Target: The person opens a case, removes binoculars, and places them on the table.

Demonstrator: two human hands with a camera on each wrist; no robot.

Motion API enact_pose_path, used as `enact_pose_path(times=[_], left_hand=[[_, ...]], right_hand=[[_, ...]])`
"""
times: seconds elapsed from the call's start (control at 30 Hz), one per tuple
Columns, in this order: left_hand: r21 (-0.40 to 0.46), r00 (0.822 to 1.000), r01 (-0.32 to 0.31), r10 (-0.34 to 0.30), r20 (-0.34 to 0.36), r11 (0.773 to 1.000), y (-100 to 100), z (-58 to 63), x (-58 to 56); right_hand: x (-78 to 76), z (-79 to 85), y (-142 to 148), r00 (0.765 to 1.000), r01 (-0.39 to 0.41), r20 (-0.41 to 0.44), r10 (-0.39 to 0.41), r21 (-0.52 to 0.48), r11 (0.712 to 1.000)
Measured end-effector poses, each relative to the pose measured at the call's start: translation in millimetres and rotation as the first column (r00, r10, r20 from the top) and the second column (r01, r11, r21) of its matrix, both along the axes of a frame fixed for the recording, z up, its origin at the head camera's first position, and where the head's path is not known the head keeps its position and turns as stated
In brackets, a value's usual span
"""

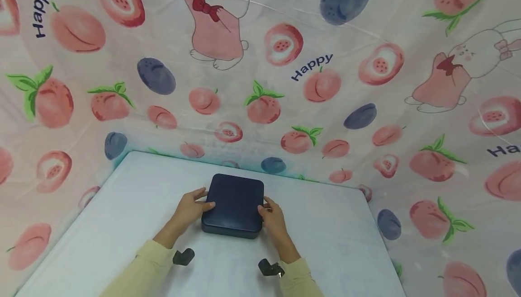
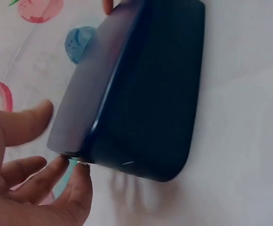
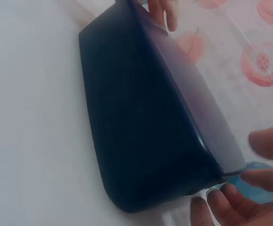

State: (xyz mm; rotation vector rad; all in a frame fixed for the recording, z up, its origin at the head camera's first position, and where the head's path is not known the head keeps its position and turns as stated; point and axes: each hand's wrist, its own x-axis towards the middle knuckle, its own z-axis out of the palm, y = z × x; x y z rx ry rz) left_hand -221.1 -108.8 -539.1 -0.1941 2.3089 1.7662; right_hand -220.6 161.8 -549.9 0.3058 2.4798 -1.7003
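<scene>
A dark navy rectangular box (image 1: 234,203) with rounded corners and a smooth flat top sits on the white table, between the two hands. My left hand (image 1: 190,208) holds its left side, with the thumb over the top edge and the fingertips at the side, near the rim in the left wrist view. On the opposite side my right hand (image 1: 273,219) grips the edge, thumb by the top rim. The right wrist view shows the box's tall dark side wall (image 3: 136,122) and the right fingertips (image 3: 228,190) at the lid's edge.
The white tabletop (image 1: 333,242) spreads around the box. Behind and to both sides hangs a pale curtain (image 1: 260,71) printed with peaches, blue fruit and rabbits. Small black devices (image 1: 184,257) stick out near both wrists, beside pale yellow sleeves (image 1: 138,270).
</scene>
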Motion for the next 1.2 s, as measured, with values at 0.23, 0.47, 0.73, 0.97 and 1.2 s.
enact_pose_path(times=[0.23,0.47,0.73,0.97,1.2], left_hand=[[-0.006,0.993,-0.102,0.102,0.067,0.995,1.1,-3.4,-0.8],[0.028,0.989,-0.118,0.115,0.092,0.993,-3.4,-3.9,-0.9],[0.101,0.994,-0.086,0.079,0.069,0.991,-18.3,12.5,-6.4],[0.158,0.997,-0.053,0.043,0.07,0.986,-34.8,27.8,-10.4],[0.158,0.996,-0.054,0.041,0.084,0.986,-47.6,36.6,-14.1]], right_hand=[[-1.4,-4.4,-1.4,0.997,0.078,0.023,-0.077,-0.03,0.997],[-1.1,0.1,-1.8,0.996,0.085,0.007,-0.085,-0.031,0.996],[0.6,23.2,-6.1,0.996,0.088,-0.015,-0.09,-0.122,0.989],[-1.8,36.0,-12.7,0.997,0.068,-0.025,-0.073,-0.171,0.983],[-3.0,43.4,-24.9,0.998,0.06,-0.024,-0.066,-0.204,0.977]])
